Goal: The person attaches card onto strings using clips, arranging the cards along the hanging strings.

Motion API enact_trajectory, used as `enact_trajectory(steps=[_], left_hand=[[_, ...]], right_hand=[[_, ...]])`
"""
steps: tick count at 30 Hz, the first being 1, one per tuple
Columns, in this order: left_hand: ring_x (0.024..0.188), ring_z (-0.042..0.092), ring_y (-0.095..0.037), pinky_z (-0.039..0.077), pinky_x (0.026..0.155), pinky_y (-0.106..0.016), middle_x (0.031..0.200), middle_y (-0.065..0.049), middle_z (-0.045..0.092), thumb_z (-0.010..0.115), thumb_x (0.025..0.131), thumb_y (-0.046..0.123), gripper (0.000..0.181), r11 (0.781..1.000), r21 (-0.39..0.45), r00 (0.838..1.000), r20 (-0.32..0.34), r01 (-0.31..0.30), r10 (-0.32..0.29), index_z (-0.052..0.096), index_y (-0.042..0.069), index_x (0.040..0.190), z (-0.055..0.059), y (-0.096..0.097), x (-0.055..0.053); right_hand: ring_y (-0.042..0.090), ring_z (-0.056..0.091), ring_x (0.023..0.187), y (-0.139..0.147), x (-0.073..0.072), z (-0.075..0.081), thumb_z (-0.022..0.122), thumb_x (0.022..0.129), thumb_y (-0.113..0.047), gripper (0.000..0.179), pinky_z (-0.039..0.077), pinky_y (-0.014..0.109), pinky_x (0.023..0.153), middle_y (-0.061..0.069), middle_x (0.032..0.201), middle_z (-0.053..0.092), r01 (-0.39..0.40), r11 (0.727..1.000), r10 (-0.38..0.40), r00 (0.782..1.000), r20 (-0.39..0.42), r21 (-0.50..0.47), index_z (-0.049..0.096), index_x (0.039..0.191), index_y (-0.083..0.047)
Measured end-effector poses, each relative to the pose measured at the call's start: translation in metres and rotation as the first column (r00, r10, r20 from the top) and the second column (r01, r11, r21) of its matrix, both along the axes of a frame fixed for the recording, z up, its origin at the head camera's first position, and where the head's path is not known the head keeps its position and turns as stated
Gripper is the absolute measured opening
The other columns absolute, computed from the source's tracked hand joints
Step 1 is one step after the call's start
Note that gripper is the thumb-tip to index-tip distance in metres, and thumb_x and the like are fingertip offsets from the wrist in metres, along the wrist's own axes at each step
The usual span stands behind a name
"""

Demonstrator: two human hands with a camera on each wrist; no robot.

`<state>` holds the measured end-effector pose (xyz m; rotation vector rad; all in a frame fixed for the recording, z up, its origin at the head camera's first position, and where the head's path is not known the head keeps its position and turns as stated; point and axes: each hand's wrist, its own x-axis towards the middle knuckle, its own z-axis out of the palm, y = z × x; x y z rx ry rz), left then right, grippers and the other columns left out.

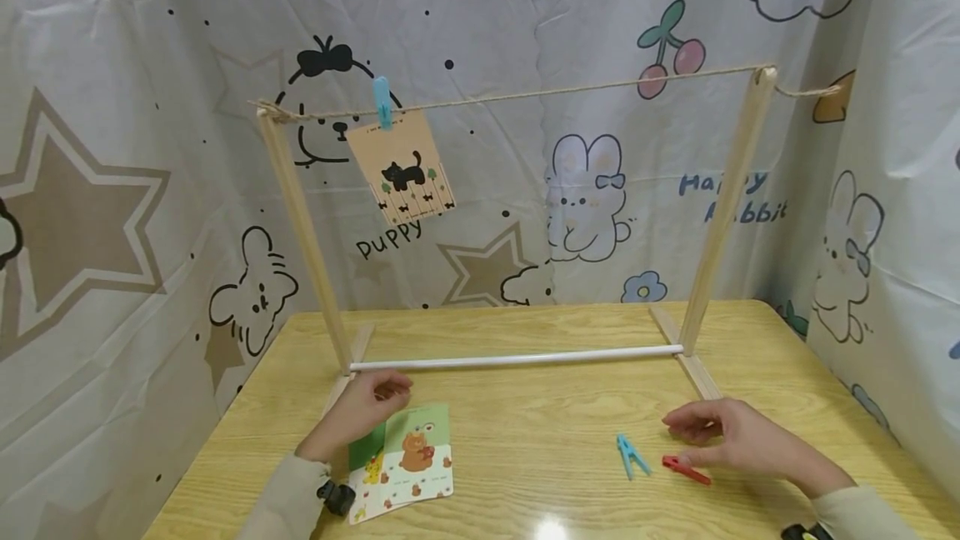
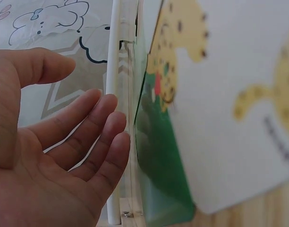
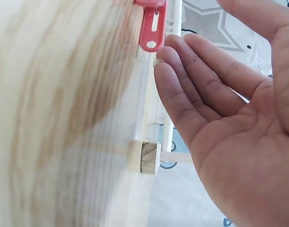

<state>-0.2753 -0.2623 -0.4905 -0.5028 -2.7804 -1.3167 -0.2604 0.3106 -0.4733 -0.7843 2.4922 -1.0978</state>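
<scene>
My left hand [image 1: 372, 398] holds nothing; its fingers are loosely bent beside the cards. The top card [image 1: 416, 457] shows a brown bear. Partly under it lies a card with a yellow spotted animal [image 1: 372, 468] and green top, seen close up in the left wrist view. My right hand [image 1: 738, 440] has relaxed fingers, and its thumb is close to a red clothespin [image 1: 686, 470]; whether they touch I cannot tell. Left of that, a blue clothespin [image 1: 632, 456] lies on the table. The red clothespin [image 3: 153, 28] also shows in the right wrist view, beyond the fingertips.
A wooden frame stands at the back with left post [image 1: 303, 232], right post [image 1: 723, 219] and a white bar [image 1: 517, 358] low between. Twine [image 1: 525, 96] joins the tops. From it hangs a peach cat card [image 1: 405, 169], clipped by a blue clothespin [image 1: 382, 102]. Printed curtains [image 1: 480, 40] surround the table.
</scene>
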Motion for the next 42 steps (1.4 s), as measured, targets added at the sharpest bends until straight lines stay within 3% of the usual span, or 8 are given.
enact_trajectory(steps=[6,12,20,27,42], left_hand=[[0.095,0.067,-0.017,0.054,0.080,-0.027,0.106,-0.003,0.073,0.070,0.100,0.019,0.026,1.000,-0.006,0.998,0.052,-0.018,0.018,0.071,0.004,0.122,-0.003,-0.002,0.001],[0.098,0.069,-0.020,0.055,0.080,-0.026,0.110,-0.010,0.074,0.068,0.101,0.015,0.027,0.999,0.009,0.997,0.071,0.032,-0.032,0.070,-0.001,0.122,-0.002,-0.004,0.002],[0.096,0.066,-0.022,0.054,0.078,-0.025,0.110,-0.012,0.072,0.068,0.100,0.013,0.028,0.997,0.003,0.991,0.110,0.077,-0.077,0.069,-0.002,0.122,-0.001,-0.006,0.003],[0.098,0.063,-0.022,0.053,0.081,-0.024,0.115,-0.016,0.069,0.070,0.097,0.010,0.031,0.990,0.033,0.977,0.159,0.138,-0.142,0.067,-0.005,0.124,0.004,-0.011,0.002],[0.100,0.062,-0.025,0.052,0.084,-0.027,0.114,-0.009,0.069,0.088,0.085,0.019,0.045,0.987,-0.016,0.964,0.218,0.160,-0.153,0.068,0.001,0.121,0.007,-0.017,-0.001]], right_hand=[[0.009,0.069,0.097,0.005,0.000,-0.003,0.082,0.091,-0.027,0.046,0.057,0.025,0.081,0.007,0.117,0.073,-0.032,0.999,0.033,0.998,0.052,-0.020,0.068,0.127,-0.002],[0.010,0.069,0.098,0.008,-0.001,-0.004,0.083,0.090,-0.024,0.046,0.057,0.025,0.082,0.008,0.117,0.073,-0.061,0.997,0.064,0.995,0.078,-0.047,0.068,0.127,0.000],[0.008,0.067,0.097,0.010,0.000,-0.005,0.085,0.088,-0.021,0.046,0.056,0.024,0.081,0.008,0.116,0.073,-0.086,0.994,0.092,0.989,0.113,-0.061,0.069,0.125,-0.001],[0.008,0.066,0.095,0.012,0.000,-0.006,0.087,0.085,-0.021,0.045,0.056,0.025,0.080,0.001,0.112,0.072,-0.096,0.995,0.100,0.989,0.114,-0.038,0.070,0.124,-0.004],[0.009,0.064,0.090,0.014,-0.001,-0.010,0.089,0.082,-0.023,0.041,0.055,0.026,0.075,-0.003,0.107,0.070,-0.134,0.989,0.138,0.988,0.070,-0.055,0.072,0.117,-0.009]])
